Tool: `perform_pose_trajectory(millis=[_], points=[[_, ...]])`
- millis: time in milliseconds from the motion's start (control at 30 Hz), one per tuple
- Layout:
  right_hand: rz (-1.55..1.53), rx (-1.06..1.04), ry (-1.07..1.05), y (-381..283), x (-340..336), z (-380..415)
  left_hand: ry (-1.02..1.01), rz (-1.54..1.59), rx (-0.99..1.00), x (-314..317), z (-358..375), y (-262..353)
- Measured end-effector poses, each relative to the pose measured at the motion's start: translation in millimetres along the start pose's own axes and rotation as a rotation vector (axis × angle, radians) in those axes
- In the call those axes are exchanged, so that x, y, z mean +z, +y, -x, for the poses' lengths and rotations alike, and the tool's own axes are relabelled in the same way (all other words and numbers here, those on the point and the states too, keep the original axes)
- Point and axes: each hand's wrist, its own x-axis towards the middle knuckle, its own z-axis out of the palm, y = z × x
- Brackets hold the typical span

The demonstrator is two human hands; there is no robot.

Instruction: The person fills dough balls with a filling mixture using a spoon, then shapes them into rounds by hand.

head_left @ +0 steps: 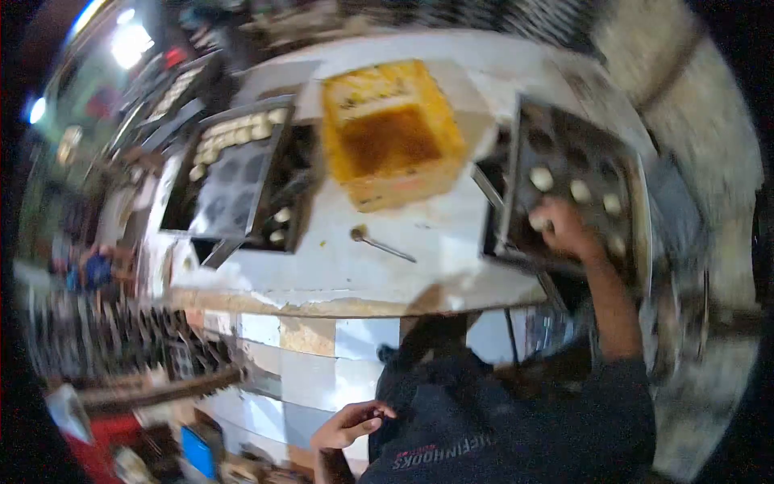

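Note:
My right hand (569,230) reaches down into a dark metal tray (642,202) at the right of the table. Its fingers close around a pale dough ball (539,219) near the tray's left side. Several more dough balls (580,191) lie spaced apart in that tray. My left hand (351,425) is held low in front of my body, away from the table. Its thumb stands apart from the slightly curled fingers, and I see nothing in it.
A yellow tub (403,190) with brown contents stands mid-table. Nearer lies a thin tool (387,248) with a rounded end. At the left, a second tray (230,194) has rows of dough balls along its far side. The table's front edge (339,306) is worn.

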Motion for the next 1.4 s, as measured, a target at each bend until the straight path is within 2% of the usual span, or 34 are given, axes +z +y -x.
perform_pose_trajectory(millis=[33, 100, 167, 233, 267, 333, 400, 433, 500, 533, 567, 600, 633, 667, 700, 733, 800, 833, 867, 900, 933, 967, 1000, 1067, 1267, 1333, 1367, 1400], points=[[0.035, 0.03, -0.064, 1, 1, -1, 0.014, 0.031, 0.033, 1, 3, -11], [0.043, -0.035, -0.116, 20, 6, -6, 0.087, 0.07, 0.128, 7, 12, -26], [-0.084, -0.012, -0.123, -21, -25, 6, 0.168, 0.013, 0.051, 11, 34, -36], [0.197, 0.094, 0.145, -107, -57, 25, 0.35, 0.085, 0.199, 20, 63, -56], [0.042, 0.021, 0.42, -124, -49, 21, 0.468, 0.154, 0.298, 26, 77, -71], [-0.203, -0.167, 0.717, -189, -37, 17, 0.788, 0.18, 0.382, 40, 107, -103], [-0.444, -0.305, 0.758, -275, -6, 17, 1.079, 0.174, 0.512, 59, 138, -136], [-0.575, -0.325, 0.708, -343, 9, 28, 1.192, 0.13, 0.63, 66, 158, -154], [-0.872, -0.695, 0.582, -459, 73, 37, 1.408, 0.096, 0.853, 90, 216, -177], [-0.8, -0.846, 0.475, -522, 98, 59, 1.474, 0.139, 0.911, 111, 258, -180], [-0.767, -1.072, 0.336, -576, 132, 77, 1.561, 0.122, 1.118, 142, 292, -182], [-0.806, -1.076, 0.069, -635, 150, 120, 1.657, 0.098, 1.333, 170, 321, -185], [-0.584, -1.268, 0.014, -670, 186, 135, 1.491, -0.049, 1.669, 194, 355, -200], [-0.574, -1.355, -0.08, -693, 227, 144, 1.3, -0.084, 1.947, 221, 383, -193], [-0.392, -1.381, -0.273, -701, 271, 145, 1.196, -0.281, 1.993, 248, 416, -190], [-0.169, -1.484, -0.503, -736, 336, 167, 1.169, -0.536, 1.872, 295, 456, -205], [0.011, -1.669, -0.584, -716, 452, 123, 1.426, -0.431, 1.841, 342, 471, -211], [0.059, -1.487, -0.737, -702, 481, 123, 1.558, -0.303, 1.813, 358, 475, -215], [0.259, -1.351, -0.834, -701, 486, 138, 1.67, -0.16, 1.788, 368, 488, -225], [0.324, -1.068, -1.07, -695, 477, 149, 1.741, -0.156, 1.786, 361, 491, -229], [0.25, -1.112, -1.103, -631, 590, 81, 1.707, -0.479, 1.867, 349, 505, -245], [0.511, -1.186, -1.096, -612, 626, 64, 1.644, -0.812, 1.908, 342, 521, -261], [0.539, -1.219, -1.11, -640, 645, 74, 1.698, -0.816, 1.894, 347, 525, -261], [0.511, -1.41, -1.097, -689, 679, 101, 2.432, -0.133, 1.845, 353, 530, -245], [0.336, -1.903, -1.026, -818, 733, 209, 2.529, -0.204, 1.793, 329, 644, -302], [0.25, -2.083, -0.982, -878, 749, 253, 2.563, -0.271, 1.777, 339, 673, -320], [0.257, -2.114, -0.984, -939, 762, 256, 2.583, -0.308, 1.77, 348, 681, -328], [0.581, -1.197, -1.136, -998, 692, 348, 2.605, -0.338, 1.762, 355, 691, -338]])
